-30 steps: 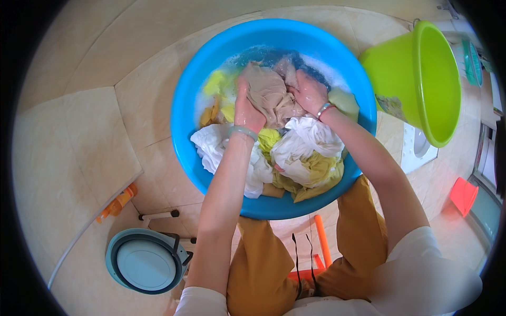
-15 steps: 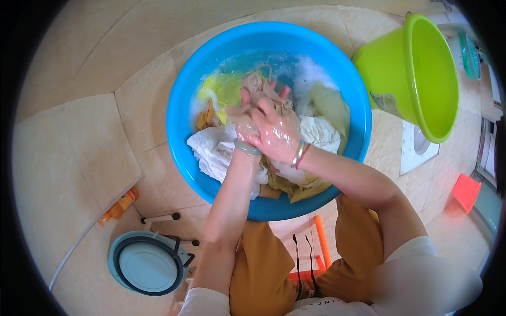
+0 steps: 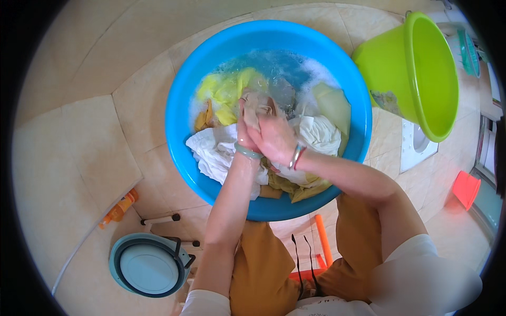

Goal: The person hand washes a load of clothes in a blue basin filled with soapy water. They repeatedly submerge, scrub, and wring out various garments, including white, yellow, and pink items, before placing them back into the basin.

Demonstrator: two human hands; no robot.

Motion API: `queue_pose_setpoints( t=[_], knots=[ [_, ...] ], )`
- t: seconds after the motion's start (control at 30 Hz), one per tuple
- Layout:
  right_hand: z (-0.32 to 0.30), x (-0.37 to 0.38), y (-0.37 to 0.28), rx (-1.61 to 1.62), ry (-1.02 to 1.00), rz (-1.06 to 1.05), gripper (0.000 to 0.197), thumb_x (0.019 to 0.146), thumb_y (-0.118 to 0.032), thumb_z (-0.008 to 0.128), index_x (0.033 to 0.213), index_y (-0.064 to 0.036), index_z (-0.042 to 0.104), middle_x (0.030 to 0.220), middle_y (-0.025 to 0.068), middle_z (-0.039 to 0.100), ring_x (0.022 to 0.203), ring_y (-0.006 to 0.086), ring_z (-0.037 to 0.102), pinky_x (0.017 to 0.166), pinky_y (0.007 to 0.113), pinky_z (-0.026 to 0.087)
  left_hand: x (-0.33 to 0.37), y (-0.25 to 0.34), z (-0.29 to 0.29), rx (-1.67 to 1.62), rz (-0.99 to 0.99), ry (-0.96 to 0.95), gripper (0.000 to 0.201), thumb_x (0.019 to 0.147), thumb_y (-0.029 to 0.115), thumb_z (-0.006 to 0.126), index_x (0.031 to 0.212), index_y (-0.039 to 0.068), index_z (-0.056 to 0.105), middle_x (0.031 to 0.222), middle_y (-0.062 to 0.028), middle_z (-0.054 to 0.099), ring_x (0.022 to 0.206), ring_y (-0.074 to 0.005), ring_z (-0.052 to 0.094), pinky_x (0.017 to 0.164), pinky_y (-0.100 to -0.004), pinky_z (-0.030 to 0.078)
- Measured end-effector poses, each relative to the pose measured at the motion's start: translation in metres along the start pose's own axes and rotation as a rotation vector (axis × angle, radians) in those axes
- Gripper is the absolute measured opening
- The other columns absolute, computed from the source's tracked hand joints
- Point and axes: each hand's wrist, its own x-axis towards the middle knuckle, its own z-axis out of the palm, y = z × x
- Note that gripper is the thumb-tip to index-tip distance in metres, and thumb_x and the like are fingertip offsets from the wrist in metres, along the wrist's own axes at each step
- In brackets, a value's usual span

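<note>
A wide blue basin (image 3: 182,174) holds soapy water and several wet garments. My left hand (image 3: 246,136), with a pale green bangle at its wrist, and my right hand (image 3: 278,138), with thin bracelets, press together over the basin's middle. Bunched between them is a beige cloth (image 3: 257,102), which both grip; the left fingers are largely covered by cloth and the other hand. White cloth (image 3: 211,152) lies to their left, more white cloth (image 3: 319,132) to their right. Bright yellow cloth (image 3: 224,95) floats beyond them, and olive cloth (image 3: 303,190) rests at the near side.
A lime green bucket (image 3: 382,73) adjoins the basin at the right, near a white floor fixture (image 3: 419,152). A red plastic object (image 3: 466,189) is farther right. At the lower left are a grey-blue collapsible basin (image 3: 149,268) and an orange bottle (image 3: 121,206).
Both hands have drawn slightly nearer to me, and the right fingers have closed more around the beige cloth. More of the yellow cloth and the water beyond now shows.
</note>
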Motion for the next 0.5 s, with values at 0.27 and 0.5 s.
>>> queue_pose_setpoints(
  t=[0.27, 0.5],
  knots=[
    [-0.009, 0.086, 0.06, -0.152, 0.089, 0.352, 0.033, 0.09, -0.032, 0.05, 0.089, -0.0026, 0.064, 0.077, 0.0266, 0.063, 0.082, 0.0414, 0.063, 0.068, 0.049, 0.052, 0.007, -0.02, 0.024, -0.105, -0.153, 0.123, 0.059, 0.098, 0.051, 0.033, 0.143, 0.012, 0.034, 0.143, -0.0069, 0.041, 0.133, -0.0272, 0.036, 0.112, -0.0428, 0.025],
    [-0.008, 0.076, 0.11, -0.356, 0.16, 0.117, 0.031, 0.089, -0.032, 0.054, 0.102, -0.0047, 0.062, 0.107, 0.0257, 0.06, 0.09, 0.0408, 0.062, 0.078, 0.047, 0.051, 0.032, 0.007, 0.002, -0.091, 0.054, 0.156, 0.067, 0.094, 0.059, 0.039, 0.141, 0.011, 0.037, 0.143, -0.0081, 0.042, 0.131, -0.0292, 0.038, 0.11, -0.0437, 0.028]
  ],
)
